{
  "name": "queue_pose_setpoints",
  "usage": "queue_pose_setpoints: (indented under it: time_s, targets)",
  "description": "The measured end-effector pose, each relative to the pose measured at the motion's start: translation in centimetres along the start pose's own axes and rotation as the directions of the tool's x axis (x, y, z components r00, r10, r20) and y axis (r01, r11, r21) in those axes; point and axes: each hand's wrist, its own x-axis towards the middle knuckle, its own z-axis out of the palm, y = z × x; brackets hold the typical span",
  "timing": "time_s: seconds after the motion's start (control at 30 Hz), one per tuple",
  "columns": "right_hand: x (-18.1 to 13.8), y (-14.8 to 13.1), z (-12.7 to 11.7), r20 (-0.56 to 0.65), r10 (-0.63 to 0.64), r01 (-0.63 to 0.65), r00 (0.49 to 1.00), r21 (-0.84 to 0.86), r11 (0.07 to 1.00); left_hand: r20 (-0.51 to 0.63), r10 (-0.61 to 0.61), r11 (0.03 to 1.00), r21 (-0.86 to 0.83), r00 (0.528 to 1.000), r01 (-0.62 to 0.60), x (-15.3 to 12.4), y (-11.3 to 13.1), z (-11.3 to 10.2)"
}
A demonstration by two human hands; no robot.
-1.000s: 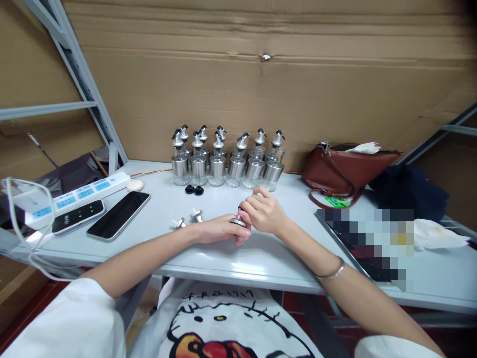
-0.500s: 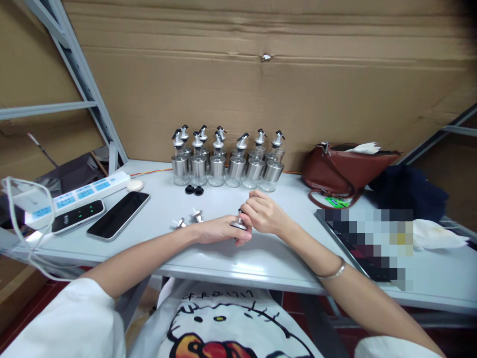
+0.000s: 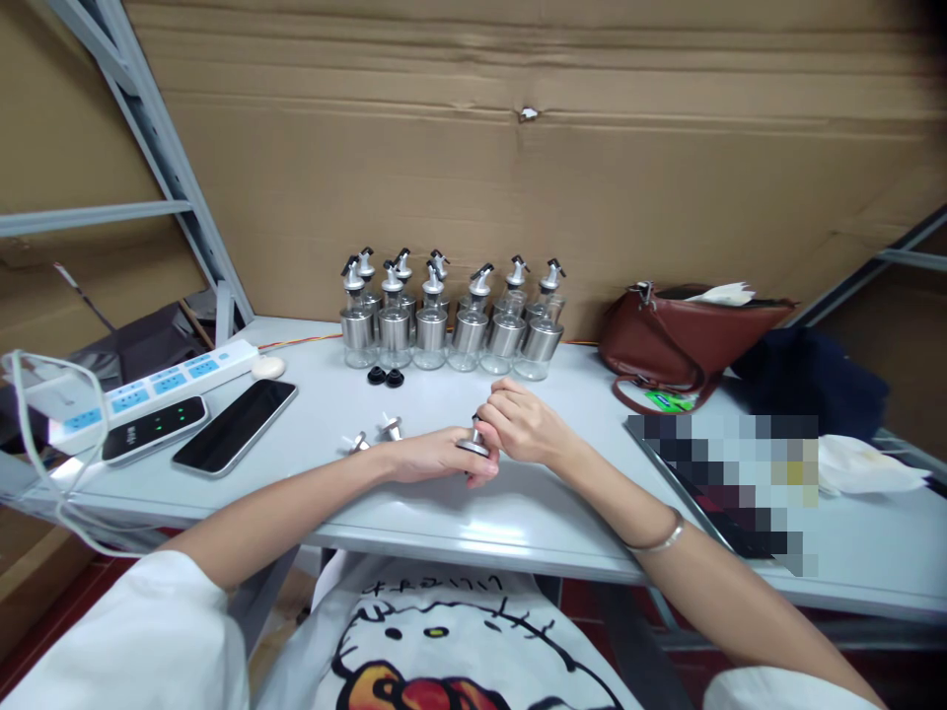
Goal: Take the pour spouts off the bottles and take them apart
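Note:
My left hand (image 3: 436,456) is closed around the base of a silver-and-black pourer spout (image 3: 474,443), just above the front of the table. From the right, my right hand (image 3: 524,422) has its fingers curled over the spout's upper end, which they mostly hide. Two more silver spout parts, one (image 3: 391,427) and another (image 3: 359,443), lie on the table behind my left wrist. Behind them sit two small black stoppers (image 3: 386,377). Glass bottles with steel bands (image 3: 431,325) stand in rows at the back; several carry spouts, while a front-right bottle (image 3: 541,340) has an open neck.
Along the left lie a power strip (image 3: 167,383), a black phone (image 3: 237,428), a small device with green lights (image 3: 157,429) and a white round case (image 3: 267,368). A brown bag (image 3: 666,335) and a blurred-out flat object (image 3: 710,483) occupy the right. Cardboard (image 3: 444,177) walls the back.

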Motion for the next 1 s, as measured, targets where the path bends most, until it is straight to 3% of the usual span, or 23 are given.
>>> queue_pose_setpoints:
  time_s: [0.07,0.17,0.27,0.37,0.47,0.53,0.6,1.0]
  targets:
    - [0.1,-0.3,-0.1,-0.089,0.168,-0.158,0.982,0.109,0.981,0.034,-0.024,0.998,0.058,0.999,0.022,-0.1,0.0,0.1]
    - [0.3,-0.3,-0.9,-0.175,0.378,-0.341,0.909,0.209,0.916,0.082,-0.078,0.991,0.112,0.994,0.069,-0.2,0.1,0.2]
    - [0.5,0.4,-2.1,-0.182,0.499,-0.464,0.847,0.204,0.862,-0.010,-0.067,0.997,0.035,0.998,0.067,-0.2,0.1,0.2]
    - [0.5,2.1,-2.8,-0.119,0.659,-0.646,0.743,0.131,0.752,-0.074,-0.045,0.996,-0.077,0.996,0.039,-0.1,0.0,0.1]
    - [-0.1,4.0,-2.7,0.098,0.812,-0.813,0.575,-0.046,0.581,-0.076,-0.046,0.991,-0.127,0.996,0.036,0.1,-0.1,0.2]
    - [-0.7,4.9,-2.2,0.240,0.852,-0.843,0.465,-0.174,0.509,-0.080,-0.041,0.988,-0.151,0.996,0.029,0.1,-0.1,0.3]
    - [-1.4,5.4,-1.7,0.315,0.859,-0.842,0.405,-0.238,0.484,-0.089,-0.036,0.985,-0.173,0.995,0.021,0.0,0.0,0.4]
    - [-2.8,6.3,-1.0,0.366,0.891,-0.794,0.267,-0.440,0.419,-0.091,-0.039,0.985,-0.170,0.995,0.024,0.0,-0.1,0.3]
